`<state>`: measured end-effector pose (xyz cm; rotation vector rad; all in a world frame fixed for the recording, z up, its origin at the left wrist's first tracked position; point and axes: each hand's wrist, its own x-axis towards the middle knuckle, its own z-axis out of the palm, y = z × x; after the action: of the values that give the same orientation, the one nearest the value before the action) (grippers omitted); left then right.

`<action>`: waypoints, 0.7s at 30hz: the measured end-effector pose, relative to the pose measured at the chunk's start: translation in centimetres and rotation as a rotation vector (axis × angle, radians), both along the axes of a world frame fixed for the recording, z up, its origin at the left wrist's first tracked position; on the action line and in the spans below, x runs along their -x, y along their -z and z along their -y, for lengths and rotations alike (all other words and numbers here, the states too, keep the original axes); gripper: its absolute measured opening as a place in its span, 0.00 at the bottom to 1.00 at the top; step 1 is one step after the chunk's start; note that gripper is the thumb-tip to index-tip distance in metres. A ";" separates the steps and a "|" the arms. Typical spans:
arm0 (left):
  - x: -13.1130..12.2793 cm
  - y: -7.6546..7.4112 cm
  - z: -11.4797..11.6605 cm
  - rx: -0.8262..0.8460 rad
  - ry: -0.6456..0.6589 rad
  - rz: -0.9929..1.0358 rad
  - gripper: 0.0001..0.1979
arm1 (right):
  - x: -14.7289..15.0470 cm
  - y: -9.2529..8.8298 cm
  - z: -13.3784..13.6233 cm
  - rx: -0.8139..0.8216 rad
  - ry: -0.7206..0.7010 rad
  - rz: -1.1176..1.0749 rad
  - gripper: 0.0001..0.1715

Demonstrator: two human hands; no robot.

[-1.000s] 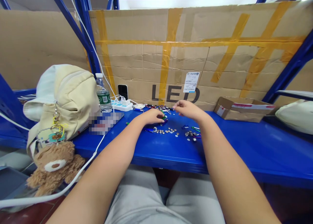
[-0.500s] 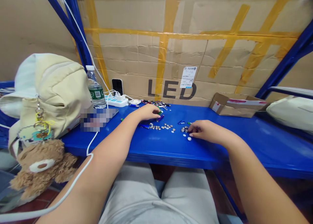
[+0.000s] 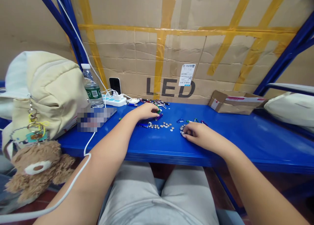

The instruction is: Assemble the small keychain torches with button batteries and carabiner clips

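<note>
My left hand [image 3: 148, 111] rests on the blue table with its fingers curled. At its fingertips show a small green piece [image 3: 159, 111] and a short purple cylinder [image 3: 160, 117]; what the fingers hold is partly hidden. Small round silver discs [image 3: 167, 124], like button cells, lie scattered between the hands, beside a blue cylinder [image 3: 144, 125]. Bent over more silver discs [image 3: 182, 128], my right hand [image 3: 198, 132] has its thumb and fingers drawn together on them. Beyond it lie a blue carabiner [image 3: 180, 121] and several coloured small pieces.
Along the back are a pile of small items [image 3: 163, 103], a white power strip [image 3: 115, 100] and a phone [image 3: 115, 85]. An open cardboard box [image 3: 235, 103] stands at right. A water bottle [image 3: 94, 90], cream bag [image 3: 54, 84] and blurred flat object [image 3: 96, 119] are at left.
My right hand has moved slightly left and drawn nearer the silver discs, covering the loose ones in front. Coloured pieces behind it now show. My left hand stays nearly in place.
</note>
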<state>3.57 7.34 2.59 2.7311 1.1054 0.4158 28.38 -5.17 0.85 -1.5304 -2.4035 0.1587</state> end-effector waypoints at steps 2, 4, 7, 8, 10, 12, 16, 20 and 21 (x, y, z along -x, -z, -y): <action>-0.1 -0.1 0.3 -0.001 0.002 0.003 0.10 | 0.6 -0.5 -0.8 -0.033 0.009 -0.005 0.07; -0.2 -0.2 0.6 -0.002 0.015 0.003 0.10 | 1.4 -1.3 -2.0 -0.131 0.047 -0.021 0.06; -0.4 -0.2 0.7 -0.006 0.037 0.000 0.09 | 2.8 -2.6 -4.4 -0.271 0.056 0.009 0.08; -0.5 -0.2 0.7 -0.005 0.037 0.000 0.09 | 3.3 -3.0 -5.4 -0.285 0.045 0.035 0.08; -0.5 -0.2 0.7 -0.003 0.026 0.002 0.09 | 4.3 -3.4 -7.2 -0.304 0.026 0.082 0.08; -0.5 0.0 0.6 -0.005 0.013 0.002 0.10 | 5.2 -3.4 -8.7 -0.297 0.015 0.127 0.07; -0.6 0.3 0.4 -0.004 0.005 -0.001 0.09 | 6.2 -2.4 -9.7 -0.304 -0.017 0.189 0.08; -0.9 0.2 0.6 0.009 0.017 0.019 0.09 | 6.1 -1.7 -9.2 -0.331 -0.029 0.184 0.09; -1.0 0.2 0.7 0.015 0.024 0.025 0.09 | 6.0 -1.7 -9.1 -0.327 -0.038 0.166 0.09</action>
<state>4.57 6.59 2.40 2.7162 1.0640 0.4355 22.41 3.95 2.52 -1.3941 -2.4320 -0.3506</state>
